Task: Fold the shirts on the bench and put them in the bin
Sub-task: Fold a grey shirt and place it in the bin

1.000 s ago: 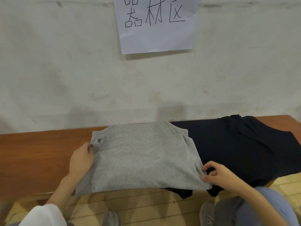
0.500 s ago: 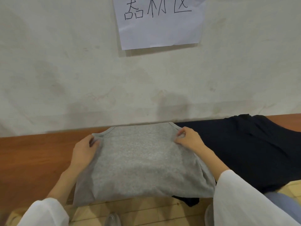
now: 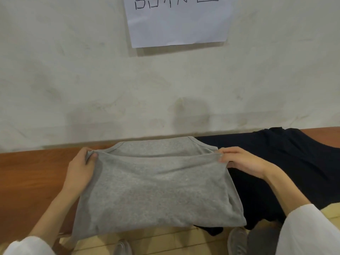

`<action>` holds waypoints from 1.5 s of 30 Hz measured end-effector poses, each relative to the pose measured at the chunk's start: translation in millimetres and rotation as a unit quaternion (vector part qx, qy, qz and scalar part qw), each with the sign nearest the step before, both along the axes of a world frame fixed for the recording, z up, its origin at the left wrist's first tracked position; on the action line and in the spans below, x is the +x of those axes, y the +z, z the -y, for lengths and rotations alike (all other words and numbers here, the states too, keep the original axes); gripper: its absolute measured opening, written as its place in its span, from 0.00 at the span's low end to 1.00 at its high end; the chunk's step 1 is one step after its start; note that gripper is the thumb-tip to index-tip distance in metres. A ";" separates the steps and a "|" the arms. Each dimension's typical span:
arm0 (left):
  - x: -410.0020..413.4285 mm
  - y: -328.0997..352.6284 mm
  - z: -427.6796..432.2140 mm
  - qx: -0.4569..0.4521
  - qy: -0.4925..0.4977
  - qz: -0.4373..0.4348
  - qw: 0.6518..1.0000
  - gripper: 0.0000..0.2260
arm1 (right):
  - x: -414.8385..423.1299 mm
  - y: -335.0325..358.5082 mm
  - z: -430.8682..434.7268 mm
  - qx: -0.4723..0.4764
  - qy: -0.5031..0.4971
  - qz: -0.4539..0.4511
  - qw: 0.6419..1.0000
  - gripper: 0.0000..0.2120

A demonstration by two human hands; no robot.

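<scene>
A grey shirt [image 3: 158, 188] lies on the brown wooden bench [image 3: 31, 173], its near part hanging over the front edge. My left hand [image 3: 81, 168] pinches its upper left corner and my right hand [image 3: 241, 161] pinches its upper right corner. Between them the top layer is lifted and pulled toward me, so a strip of the layer below with the neckline shows behind it. A dark navy shirt [image 3: 287, 162] lies spread on the bench to the right, partly under the grey one. No bin is in view.
A plastered wall [image 3: 92, 80] rises right behind the bench, with a white paper sign [image 3: 178, 23] taped to it. Below the bench edge are pale floor tiles [image 3: 165, 240] and my grey shoes [image 3: 237, 242].
My right hand went from the grey shirt's lower right corner up to its upper right corner. Both hands now lift the top edge and draw it toward me.
</scene>
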State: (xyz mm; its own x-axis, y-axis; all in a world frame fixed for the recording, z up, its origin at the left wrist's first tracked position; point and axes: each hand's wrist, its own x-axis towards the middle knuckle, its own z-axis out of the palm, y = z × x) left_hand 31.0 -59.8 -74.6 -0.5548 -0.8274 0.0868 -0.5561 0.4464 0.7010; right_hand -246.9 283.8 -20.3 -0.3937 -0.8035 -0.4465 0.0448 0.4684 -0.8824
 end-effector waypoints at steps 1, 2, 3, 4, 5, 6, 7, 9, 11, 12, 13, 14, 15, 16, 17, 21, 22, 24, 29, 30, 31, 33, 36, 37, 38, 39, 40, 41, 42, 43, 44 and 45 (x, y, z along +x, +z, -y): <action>0.5 -1.1 0.7 0.005 0.000 0.003 1.000 0.06 | -1.3 1.8 -2.4 -0.039 -0.028 0.053 0.997 0.15; 1.0 -2.3 0.8 0.012 0.001 0.004 1.000 0.06 | -2.9 3.0 -3.9 -0.072 -0.043 0.092 0.992 0.16; 2.0 -4.7 1.7 0.020 0.005 0.005 1.000 0.06 | -3.5 3.4 -5.2 -0.089 -0.050 0.104 0.989 0.15; 3.5 -6.6 2.4 0.025 0.011 0.002 1.000 0.06 | -4.2 3.3 -5.0 -0.087 -0.054 0.077 0.992 0.10; 5.4 -8.3 3.5 0.027 0.019 -0.003 0.999 0.06 | -5.3 4.6 -5.0 -0.064 -0.063 0.016 0.996 0.08; 6.6 -9.5 4.7 0.029 0.028 -0.009 0.999 0.06 | -8.2 4.2 -5.6 -0.021 -0.076 -0.084 0.993 0.14; 6.8 -9.9 6.7 0.030 0.039 -0.015 0.999 0.06 | -11.4 2.2 -5.7 0.025 -0.092 -0.191 0.977 0.20; 3.3 -8.1 10.1 0.030 0.057 -0.029 0.998 0.11 | -15.1 -1.9 -2.6 0.044 -0.143 -0.324 0.934 0.23; -4.8 -5.4 12.1 0.021 0.056 -0.031 0.998 0.15 | -18.2 -10.4 6.3 0.032 -0.190 -0.391 0.900 0.21; -9.5 -5.0 13.4 0.015 0.053 -0.022 0.998 0.16 | -21.0 -16.7 11.9 0.029 -0.198 -0.414 0.888 0.20; -13.8 -5.7 14.1 0.009 0.049 -0.009 0.999 0.16 | -23.2 -23.0 17.2 0.025 -0.200 -0.426 0.882 0.19; -18.0 -6.2 14.5 0.003 0.046 0.005 0.999 0.15 | -26.2 -29.0 21.4 0.022 -0.198 -0.430 0.881 0.18; -21.0 -6.8 15.5 -0.001 0.045 0.019 0.999 0.13 | -29.0 -33.7 24.6 0.029 -0.196 -0.428 0.882 0.15; -23.5 -7.8 16.3 -0.003 0.045 0.029 0.999 0.12 | -31.5 -37.1 25.6 0.045 -0.191 -0.419 0.887 0.14; -24.8 -9.0 17.9 -0.005 0.045 0.036 0.998 0.11 | -33.7 -39.9 24.8 0.063 -0.185 -0.401 0.895 0.15; -22.3 -12.7 20.7 0.007 0.057 0.033 0.998 0.14 | -36.3 -46.1 9.3 0.162 -0.133 -0.358 0.910 0.16; -20.9 -13.9 20.4 0.003 0.055 0.033 0.998 0.14 | -36.5 -47.8 5.6 0.180 -0.108 -0.364 0.907 0.13; -19.1 -14.2 19.0 -0.012 0.053 0.031 0.998 0.11 | -39.4 -49.4 3.4 0.170 -0.093 -0.373 0.907 0.10; -19.9 -9.2 12.0 -0.018 0.074 0.031 0.997 0.10 | -41.9 -47.0 17.7 0.060 -0.204 -0.426 0.879 0.09; -19.9 -7.1 9.6 -0.011 0.067 0.033 0.997 0.11 | -40.2 -48.0 20.5 0.069 -0.193 -0.423 0.883 0.09; -19.0 -4.1 6.5 -0.001 0.062 0.032 0.998 0.12 | -37.3 -49.3 21.7 0.082 -0.192 -0.412 0.887 0.10; -10.8 2.8 -0.9 0.010 0.058 0.044 0.997 0.17 | -23.6 -45.4 16.1 0.105 -0.221 -0.389 0.888 0.13; 17.9 4.7 -14.8 0.017 0.060 0.127 0.990 0.21 | 16.5 -39.1 -12.0 0.190 -0.205 -0.338 0.899 0.14; 31.3 4.0 -21.7 0.028 0.066 0.143 0.987 0.20 | 34.7 -38.4 -24.9 0.228 -0.180 -0.317 0.903 0.15; 42.4 1.7 -28.7 0.041 0.072 0.150 0.985 0.19 | 50.9 -38.1 -37.0 0.258 -0.161 -0.302 0.904 0.16; 56.0 0.4 -36.9 0.050 0.077 0.150 0.984 0.17 | 68.4 -36.6 -48.3 0.279 -0.149 -0.297 0.901 0.18; 65.0 -1.3 -44.6 0.055 0.077 0.152 0.984 0.16 | 80.9 -36.5 -56.7 0.294 -0.145 -0.301 0.896 0.19; 74.5 -2.2 -53.6 0.059 0.073 0.159 0.983 0.15 | 93.1 -35.7 -63.5 0.304 -0.144 -0.305 0.891 0.20; 82.5 -2.5 -62.8 0.066 0.066 0.167 0.982 0.14 | 103.3 -35.8 -68.3 0.312 -0.142 -0.304 0.889 0.20; 86.1 -4.5 -70.9 0.071 0.058 0.172 0.981 0.13 | 110.4 -38.0 -70.9 0.312 -0.138 -0.294 0.893 0.20; 89.5 -3.4 -79.5 0.071 0.055 0.167 0.982 0.14 | 117.2 -40.1 -71.9 0.298 -0.136 -0.275 0.904 0.18; 89.7 -3.1 -85.2 0.070 0.057 0.151 0.984 0.16 | 121.7 -43.8 -71.6 0.269 -0.150 -0.244 0.920 0.17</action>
State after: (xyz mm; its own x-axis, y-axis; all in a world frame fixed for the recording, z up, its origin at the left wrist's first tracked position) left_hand 120.7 25.3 -77.7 -0.4412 -0.8776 -0.1876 -0.7893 0.2799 0.5465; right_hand -125.2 355.4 -64.1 -0.8205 -0.3403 -0.4592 -0.0964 0.8743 -0.4757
